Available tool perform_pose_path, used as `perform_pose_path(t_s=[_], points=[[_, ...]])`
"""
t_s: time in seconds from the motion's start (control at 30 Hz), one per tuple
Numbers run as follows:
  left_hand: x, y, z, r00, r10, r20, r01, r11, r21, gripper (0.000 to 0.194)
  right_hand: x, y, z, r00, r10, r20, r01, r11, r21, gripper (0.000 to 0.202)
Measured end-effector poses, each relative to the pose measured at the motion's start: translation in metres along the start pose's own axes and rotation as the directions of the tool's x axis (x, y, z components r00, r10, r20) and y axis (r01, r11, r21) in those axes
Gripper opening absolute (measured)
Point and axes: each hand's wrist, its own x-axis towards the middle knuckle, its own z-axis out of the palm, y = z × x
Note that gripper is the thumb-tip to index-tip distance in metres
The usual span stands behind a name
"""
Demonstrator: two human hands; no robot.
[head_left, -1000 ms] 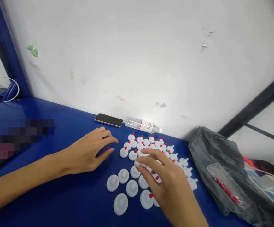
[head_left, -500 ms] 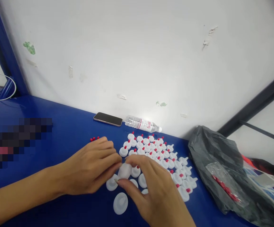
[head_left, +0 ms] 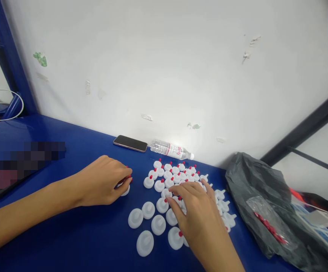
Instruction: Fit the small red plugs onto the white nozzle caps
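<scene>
Several white plastic caps [head_left: 177, 177], many with red tips, stand in rows on the blue table [head_left: 76, 230]. A few plain white caps [head_left: 145, 243] lie nearer me. My left hand [head_left: 101, 181] rests left of the group with its fingers curled around a white cap with a red tip [head_left: 125, 187], pressing it on the table. My right hand [head_left: 197, 215] lies palm down over the middle of the group, fingertips touching the caps; nothing is lifted in it.
A phone [head_left: 130, 143] and a lying water bottle [head_left: 171, 149] sit against the white wall. A black plastic bag [head_left: 262, 204] with a small clear packet of red pieces [head_left: 268, 226] lies at the right. A blurred patch covers the table's left.
Both hands met over a white cap near the front rows half a second ago. Now my left hand has moved left with a cap and my right hand has returned onto the group.
</scene>
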Motion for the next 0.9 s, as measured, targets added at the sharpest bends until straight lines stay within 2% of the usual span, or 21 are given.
perform_pose_path(t_s=[0.2, 0.37, 0.53, 0.7, 0.83, 0.9], points=[[-0.001, 0.000, -0.003, 0.999, -0.037, 0.018, 0.037, 0.999, 0.023, 0.023, -0.003, 0.002, 0.007, 0.998, -0.054, 0.042, 0.052, 0.997, 0.053, 0.013], [0.000, 0.002, -0.006, 0.999, -0.048, -0.013, 0.048, 0.999, 0.015, 0.020, -0.001, -0.005, 0.000, 0.998, -0.019, 0.057, 0.008, 0.981, 0.195, 0.016], [-0.001, 0.013, -0.010, 1.000, -0.003, -0.029, -0.003, 0.980, -0.201, 0.012, 0.003, -0.014, -0.010, 0.998, -0.061, -0.004, 0.060, 0.957, 0.283, 0.014], [-0.007, 0.035, -0.008, 0.994, 0.078, -0.080, -0.104, 0.909, -0.403, 0.033, 0.007, -0.023, -0.015, 0.980, -0.194, -0.037, 0.195, 0.923, 0.333, 0.012], [-0.008, 0.042, -0.006, 0.990, 0.108, -0.096, -0.140, 0.874, -0.466, 0.019, 0.007, -0.030, -0.017, 0.962, -0.260, -0.079, 0.271, 0.901, 0.338, 0.011], [-0.006, 0.042, -0.007, 0.994, 0.068, -0.084, -0.102, 0.854, -0.510, 0.018, 0.005, -0.030, -0.017, 0.964, -0.254, -0.076, 0.265, 0.912, 0.313, 0.026]])
